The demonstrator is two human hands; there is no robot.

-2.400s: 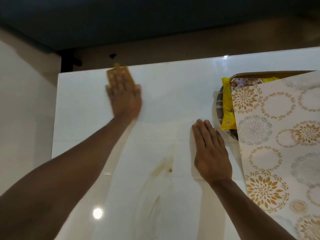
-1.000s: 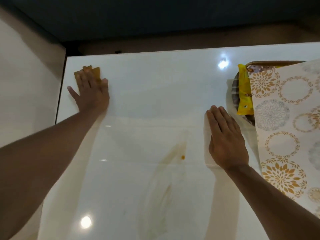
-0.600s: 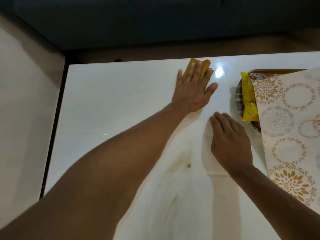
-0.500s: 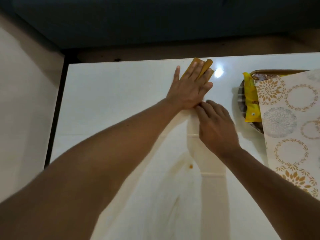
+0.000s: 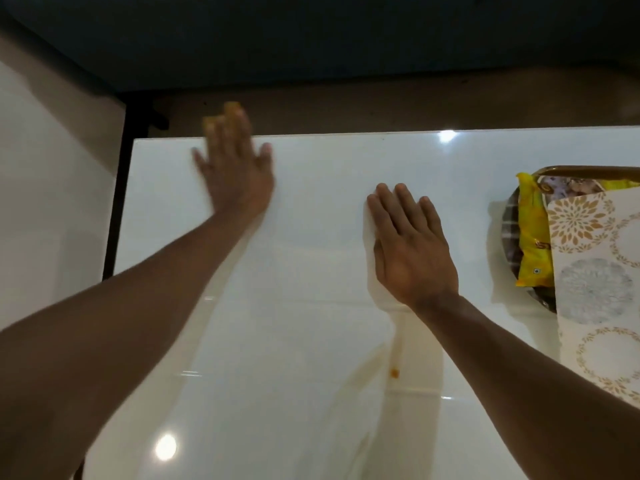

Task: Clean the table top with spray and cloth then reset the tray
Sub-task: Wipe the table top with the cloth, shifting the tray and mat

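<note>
Left hand [image 5: 235, 174] flat, pressing cloth [image 5: 230, 110] under fingertips; right hand [image 5: 408, 244] open, empty, bracing table [image 5: 311, 188]. Best: firm overlapping strokes toward stain [image 5: 394, 373] below right wrist.

Two hands [image 5: 239, 174] [image 5: 412, 247], one cloth [image 5: 230, 110], one tray [image 5: 588, 172], one yellow packet [image 5: 531, 244], one patterned sheet [image 5: 599, 282].

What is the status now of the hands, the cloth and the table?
Left hand flat on cloth at table's far edge, blurred. Right hand flat on table, empty. Orange spot near middle, not wiped. Tray at right, part covered by patterned sheet.
</note>
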